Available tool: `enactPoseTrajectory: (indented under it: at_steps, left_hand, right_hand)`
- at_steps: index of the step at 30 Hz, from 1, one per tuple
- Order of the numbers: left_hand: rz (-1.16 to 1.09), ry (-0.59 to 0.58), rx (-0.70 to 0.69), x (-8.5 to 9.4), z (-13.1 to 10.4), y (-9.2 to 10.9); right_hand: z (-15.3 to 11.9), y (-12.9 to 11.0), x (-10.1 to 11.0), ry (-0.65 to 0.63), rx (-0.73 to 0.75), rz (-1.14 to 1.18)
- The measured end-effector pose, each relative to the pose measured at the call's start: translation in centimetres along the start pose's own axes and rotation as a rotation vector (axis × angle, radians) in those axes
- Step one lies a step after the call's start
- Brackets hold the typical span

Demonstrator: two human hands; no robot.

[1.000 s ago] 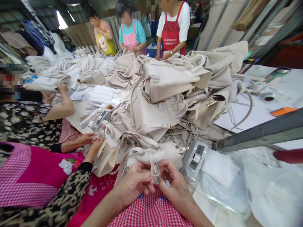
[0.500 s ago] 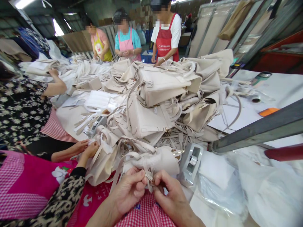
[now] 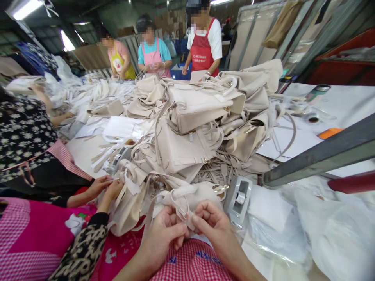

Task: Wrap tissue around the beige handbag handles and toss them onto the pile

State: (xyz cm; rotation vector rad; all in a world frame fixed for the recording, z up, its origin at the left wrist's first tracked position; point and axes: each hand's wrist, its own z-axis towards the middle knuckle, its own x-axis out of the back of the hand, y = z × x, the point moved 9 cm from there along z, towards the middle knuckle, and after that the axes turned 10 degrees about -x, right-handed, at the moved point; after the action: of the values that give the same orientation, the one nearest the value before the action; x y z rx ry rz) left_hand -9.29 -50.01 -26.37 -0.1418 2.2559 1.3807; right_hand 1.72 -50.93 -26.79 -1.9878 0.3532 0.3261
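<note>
Strap (image 3: 183, 207), beige, pinched in the grip of left hand (image 3: 166, 231) and right hand (image 3: 215, 228); tape dispenser (image 3: 238, 207) at right.

No whole word can be read with certainty. At 12 o'clock, the red apron (image 3: 198, 69) carries two short lines of white lettering (image 3: 204, 58) on its chest, the upper led by a small round emblem, the lower looking like Chinese characters; both are too small to read. Between 10 and 11 o'clock, the yellow apron (image 3: 130, 73) bears a pale patch (image 3: 118, 64) with red marks, likewise illegible. At 7 o'clock, pale letters (image 3: 127, 240) run across the magenta apron (image 3: 120, 265), near a white printed figure (image 3: 110, 256), too faint to spell out. At 6 o'clock, blue print (image 3: 207, 256) stands on the checked apron (image 3: 187, 269), blurred and unreadable
</note>
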Motion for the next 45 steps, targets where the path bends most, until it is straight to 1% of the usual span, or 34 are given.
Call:
enactPoseTrajectory:
  at_steps: [3, 5, 6, 8, 10, 11, 13, 15, 17, 19, 22, 25, 27, 30, 32, 36, 38, 40, 42, 43, 45]
  left_hand:
    - [0.171, -0.083, 0.000, -0.3, 0.1, -0.3]
    - [0.252, -0.113, 0.022, -0.5, 0.1, -0.6]
    - [0.273, -0.115, 0.037, -0.6, 0.1, -0.8]
    - [0.289, -0.100, 0.056, -0.7, 0.1, -1.0]
    - [0.303, -0.080, 0.056, -0.8, 0.1, -0.8]
    - [0.305, -0.081, 0.054, -0.9, 0.1, -0.7]
    - [0.257, -0.112, 0.064, -1.1, -0.1, -0.4]
    - [0.121, -0.140, 0.119, -1.2, -0.5, -0.3]
    - [-0.039, -0.110, 0.198, -0.8, -1.0, -0.5]
    - [-0.129, -0.047, 0.235, -0.1, -1.4, -0.5]
    - [-0.107, -0.036, 0.193, 0.2, -1.4, -0.4]
    - [-0.057, -0.035, 0.133, 0.0, -1.2, -0.5]
    - [-0.027, -0.034, 0.110, 0.0, -1.1, -0.7]
    - [-0.009, -0.073, 0.134, -0.3, -1.4, -1.3]
    - [-0.046, -0.098, 0.152, -0.6, -1.6, -1.6]
    - [-0.117, -0.050, 0.147, -0.7, -1.6, -1.7]
    - [-0.031, -0.032, 0.125, -0.6, -1.5, -1.3]
    - [0.114, -0.011, 0.066, -0.5, -1.3, -0.5]
    - [0.182, -0.001, 0.028, -0.4, -1.1, -0.1]
    - [0.162, -0.011, 0.037, -0.6, -1.1, -0.2]
    - [0.060, -0.052, 0.098, -1.0, -1.1, -1.1]
  right_hand:
    - [0.4, 0.1, -0.4, -0.031, -0.068, 0.042]
    - [0.6, -0.1, -0.6, -0.043, -0.094, 0.030]
    - [0.6, -0.2, -0.8, -0.060, -0.104, 0.008]
    - [0.5, -0.6, -1.7, -0.139, -0.124, -0.069]
    - [0.2, -1.1, -2.4, -0.209, -0.108, -0.154]
    - [0.0, -1.3, -2.6, -0.225, -0.098, -0.176]
    - [-0.2, -1.2, -2.5, -0.231, -0.103, -0.123]
    - [-0.4, -0.7, -2.3, -0.240, -0.143, 0.025]
    - [-0.5, -0.2, -2.1, -0.252, -0.172, 0.158]
    - [-0.6, 0.0, -1.9, -0.242, -0.159, 0.197]
    - [-0.7, 0.0, -1.7, -0.242, -0.142, 0.196]
    - [-1.0, 0.4, -2.1, -0.301, -0.152, 0.219]
    - [-1.2, 0.7, -2.2, -0.314, -0.145, 0.241]
    - [-1.1, 1.1, -2.0, -0.259, -0.120, 0.258]
    - [-1.0, 1.1, -1.9, -0.229, -0.096, 0.268]
    - [-0.7, 0.7, -2.0, -0.201, -0.043, 0.251]
    - [-0.7, 0.7, -1.9, -0.183, -0.031, 0.191]
    - [-0.8, 0.9, -2.1, -0.199, -0.059, 0.176]
    - [-1.1, 1.1, -2.4, -0.243, -0.108, 0.214]
    - [-1.2, 1.0, -2.5, -0.260, -0.124, 0.229]
    - [-1.4, 0.7, -2.2, -0.265, -0.117, 0.218]
